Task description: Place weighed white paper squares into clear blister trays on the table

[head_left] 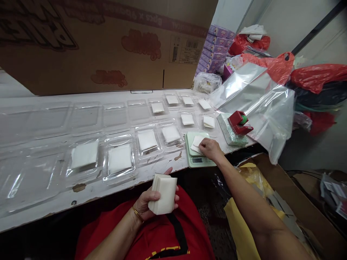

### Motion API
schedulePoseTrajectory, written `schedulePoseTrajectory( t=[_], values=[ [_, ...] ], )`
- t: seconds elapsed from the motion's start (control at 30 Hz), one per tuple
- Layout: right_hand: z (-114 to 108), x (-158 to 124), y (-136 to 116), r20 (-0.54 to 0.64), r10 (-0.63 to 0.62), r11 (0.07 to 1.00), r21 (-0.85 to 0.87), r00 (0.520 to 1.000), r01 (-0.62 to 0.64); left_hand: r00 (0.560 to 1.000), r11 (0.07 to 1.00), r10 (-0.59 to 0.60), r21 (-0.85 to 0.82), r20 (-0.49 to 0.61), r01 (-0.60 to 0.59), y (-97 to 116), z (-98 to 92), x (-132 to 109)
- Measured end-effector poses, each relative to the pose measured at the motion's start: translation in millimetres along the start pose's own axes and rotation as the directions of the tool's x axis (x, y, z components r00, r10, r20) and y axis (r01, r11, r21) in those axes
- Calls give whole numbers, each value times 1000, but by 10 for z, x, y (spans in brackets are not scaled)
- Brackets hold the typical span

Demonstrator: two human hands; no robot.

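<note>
My left hand grips a thick stack of off-white square sheets above my lap, thumb across the front and fingers behind. At the table's front edge sits a pale green digital scale, its display too small to read surely. A few white sheets lie on its platform. My right hand is over them, fingers curled and pinched at their right side. Clear plastic trays stand in rows to the left and behind the scale; several hold small piles of white sheets.
A large cardboard box stands along the back of the table. Right of the scale, a red tape dispenser rests on a glittery block. Plastic bags and stacked purple boxes lie beyond. An open carton is below right.
</note>
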State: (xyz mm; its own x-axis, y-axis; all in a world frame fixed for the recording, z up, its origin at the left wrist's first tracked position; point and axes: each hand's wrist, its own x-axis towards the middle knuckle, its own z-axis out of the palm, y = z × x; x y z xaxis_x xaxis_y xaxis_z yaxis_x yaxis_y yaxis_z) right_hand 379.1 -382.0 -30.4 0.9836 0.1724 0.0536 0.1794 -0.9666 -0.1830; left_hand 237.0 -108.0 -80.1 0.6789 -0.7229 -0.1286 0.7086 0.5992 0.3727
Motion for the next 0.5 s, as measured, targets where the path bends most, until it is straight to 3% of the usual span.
schedulePoseTrajectory(
  t=[0.3, 0.5],
  values=[
    [-41, -29, -55, 54, -26, 999, -29, 998, 28, 1000, 1000, 1, 5, 2, -1, -14, -28, -11],
    [-7, -88, -151, 50, -57, 977, -204, 997, 66, 1000, 1000, -2, 5, 2, 2, -18, 0, -6]
  ],
)
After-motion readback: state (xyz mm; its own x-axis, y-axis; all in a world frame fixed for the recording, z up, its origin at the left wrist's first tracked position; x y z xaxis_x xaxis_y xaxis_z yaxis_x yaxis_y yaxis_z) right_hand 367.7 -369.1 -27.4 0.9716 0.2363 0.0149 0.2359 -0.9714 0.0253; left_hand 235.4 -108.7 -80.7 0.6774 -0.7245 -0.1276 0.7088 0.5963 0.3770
